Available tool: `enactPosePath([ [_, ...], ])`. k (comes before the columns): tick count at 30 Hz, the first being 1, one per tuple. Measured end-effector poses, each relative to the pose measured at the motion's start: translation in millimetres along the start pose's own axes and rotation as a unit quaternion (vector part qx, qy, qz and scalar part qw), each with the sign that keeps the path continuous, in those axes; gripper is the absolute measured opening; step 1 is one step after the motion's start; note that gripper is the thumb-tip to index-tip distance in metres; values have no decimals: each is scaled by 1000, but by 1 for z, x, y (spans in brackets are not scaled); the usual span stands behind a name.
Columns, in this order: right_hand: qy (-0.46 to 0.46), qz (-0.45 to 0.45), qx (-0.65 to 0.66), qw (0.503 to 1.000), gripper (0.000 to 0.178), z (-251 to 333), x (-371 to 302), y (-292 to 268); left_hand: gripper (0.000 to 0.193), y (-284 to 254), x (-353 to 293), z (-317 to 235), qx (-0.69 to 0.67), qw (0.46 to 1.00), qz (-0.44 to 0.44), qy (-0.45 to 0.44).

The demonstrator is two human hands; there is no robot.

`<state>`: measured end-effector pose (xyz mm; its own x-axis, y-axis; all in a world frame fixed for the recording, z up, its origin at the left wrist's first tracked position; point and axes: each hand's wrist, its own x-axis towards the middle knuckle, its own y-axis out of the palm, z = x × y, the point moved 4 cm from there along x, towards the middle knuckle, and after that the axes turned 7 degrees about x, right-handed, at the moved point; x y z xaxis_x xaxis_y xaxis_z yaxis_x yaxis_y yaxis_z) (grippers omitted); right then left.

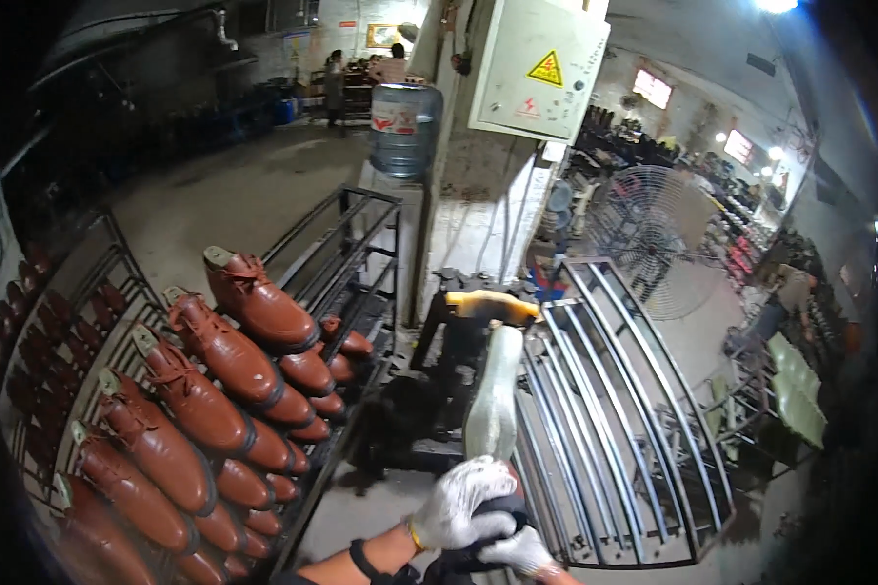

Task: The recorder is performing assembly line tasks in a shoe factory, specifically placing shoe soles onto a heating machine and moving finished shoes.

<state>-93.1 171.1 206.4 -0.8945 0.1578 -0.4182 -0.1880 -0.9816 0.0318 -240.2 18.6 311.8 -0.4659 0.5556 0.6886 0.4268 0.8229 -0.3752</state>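
The left grip (458,507) and right grip (522,551) are closed around a dark item (505,506). A pale foot-shaped form (493,405) is just beyond.

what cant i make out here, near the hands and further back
All in the head view:
dark item at the hands: kind unclear, partly covered by the gloved left hand and right hand
near end of the pale, shiny form: hidden by the left hand
lowest brown shoe: cut off by the lower edge
distant people: too small to see what they handle
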Motion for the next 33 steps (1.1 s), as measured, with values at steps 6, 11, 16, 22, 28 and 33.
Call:
enactPosePath([
  [6, 54, 288, -32, 956, 56, 4, -11, -39, 82, -36, -74, -22, -190, 911, 50, -362],
  [11, -38, 307, 122, 943, 92, 74, 7, 37, 67, -82, -68, -37, -168, 932, -6, -321],
  [16, -305, 187, 40, 933, 117, 154, -12, 43, 59, -74, -13, -119, -153, 908, 59, -387],
  [22, -363, 286, -43, 886, 122, 177, 2, 28, 56, -60, 15, -140, -71, 929, -4, -363],
  [28, -375, 300, -40, 876, 116, 209, -21, 15, 73, -77, -49, -144, -242, 853, -97, -451],
  [33, -382, 331, -24, 862, 114, 207, -16, 40, 44, -81, -62, -123, -312, 802, -254, -442],
])
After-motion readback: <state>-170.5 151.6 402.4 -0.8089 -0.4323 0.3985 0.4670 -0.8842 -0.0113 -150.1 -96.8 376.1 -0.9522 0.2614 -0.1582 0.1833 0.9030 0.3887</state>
